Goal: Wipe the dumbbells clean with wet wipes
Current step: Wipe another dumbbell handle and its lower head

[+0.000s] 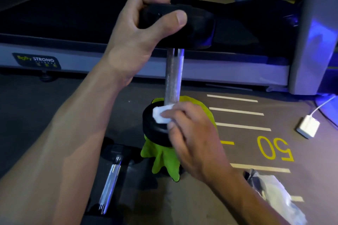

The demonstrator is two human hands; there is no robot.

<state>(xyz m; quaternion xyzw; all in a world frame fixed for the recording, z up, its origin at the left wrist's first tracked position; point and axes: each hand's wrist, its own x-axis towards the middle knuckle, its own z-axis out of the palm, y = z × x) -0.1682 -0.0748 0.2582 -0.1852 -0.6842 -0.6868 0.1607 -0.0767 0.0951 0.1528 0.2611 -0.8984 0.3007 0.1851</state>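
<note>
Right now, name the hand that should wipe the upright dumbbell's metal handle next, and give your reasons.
Right. The right hand already pinches the wet wipe on the lower head, at the foot of the metal handle. The left hand grips the top head, steadying the dumbbell upright.

We see a green cloth [161,159] under the right hand, a white charger [308,127] far right, and a yellow 50 [274,149].

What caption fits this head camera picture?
Left hand steadies upright dumbbell; right hand wipes its lower head with wet wipe.
</note>
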